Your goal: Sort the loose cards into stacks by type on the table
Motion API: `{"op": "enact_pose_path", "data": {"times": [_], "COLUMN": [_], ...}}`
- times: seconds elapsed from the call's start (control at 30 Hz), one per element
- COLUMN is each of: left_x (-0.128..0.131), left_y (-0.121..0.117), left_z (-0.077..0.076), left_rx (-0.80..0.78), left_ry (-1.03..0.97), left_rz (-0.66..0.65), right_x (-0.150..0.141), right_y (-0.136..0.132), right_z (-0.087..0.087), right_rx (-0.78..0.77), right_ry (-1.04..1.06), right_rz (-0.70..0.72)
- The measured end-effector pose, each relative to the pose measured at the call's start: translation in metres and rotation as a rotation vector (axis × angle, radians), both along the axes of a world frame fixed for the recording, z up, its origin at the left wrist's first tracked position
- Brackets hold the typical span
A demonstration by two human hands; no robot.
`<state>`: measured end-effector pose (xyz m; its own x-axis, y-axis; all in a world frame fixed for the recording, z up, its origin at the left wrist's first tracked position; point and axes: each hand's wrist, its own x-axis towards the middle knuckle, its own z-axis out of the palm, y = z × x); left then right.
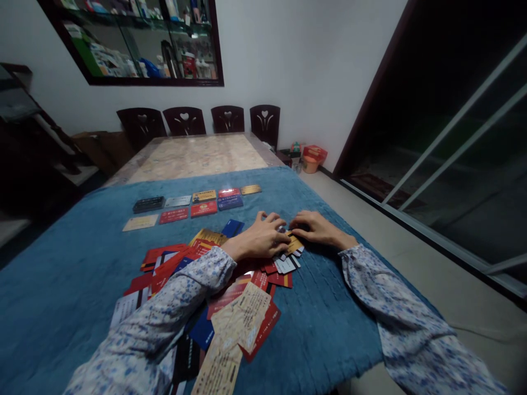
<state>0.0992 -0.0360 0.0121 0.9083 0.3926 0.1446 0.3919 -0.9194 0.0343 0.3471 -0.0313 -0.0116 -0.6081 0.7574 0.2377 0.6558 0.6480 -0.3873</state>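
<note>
Loose plastic cards lie in a spread pile on the blue cloth, with red cards (173,263), a blue card (233,228) and beige cards (242,315) among them. My left hand (261,237) reaches over the pile, its fingers bent down onto a gold card (295,245) at the right edge. From the other side, my right hand (316,227) has its thumb and curled fingers at the same gold card's upper edge. Beneath it are pale cards (287,264). My left forearm covers part of the pile. Behind it stand sorted cards in rows, including a red stack (203,209).
A black card stack (149,204) ends the back row at the left. The blue cloth (329,307) covers the near part of the table; the marble-patterned top (197,153) shows beyond. Several dark chairs (228,119) line the far end. An orange bucket (310,164) stands on the floor.
</note>
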Motion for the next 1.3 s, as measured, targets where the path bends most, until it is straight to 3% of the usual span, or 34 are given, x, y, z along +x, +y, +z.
{"op": "enact_pose_path", "data": {"times": [0.53,1.3], "left_x": [-0.008,-0.031], "left_y": [0.008,0.039], "left_z": [0.004,-0.009], "left_rx": [0.054,-0.170], "left_ry": [0.007,-0.031], "left_rz": [0.057,0.221], "right_x": [-0.001,-0.015], "right_y": [0.003,0.012], "right_z": [-0.001,-0.005], "right_rx": [-0.040,0.059], "right_ry": [0.004,-0.049], "right_rz": [0.048,0.082]}}
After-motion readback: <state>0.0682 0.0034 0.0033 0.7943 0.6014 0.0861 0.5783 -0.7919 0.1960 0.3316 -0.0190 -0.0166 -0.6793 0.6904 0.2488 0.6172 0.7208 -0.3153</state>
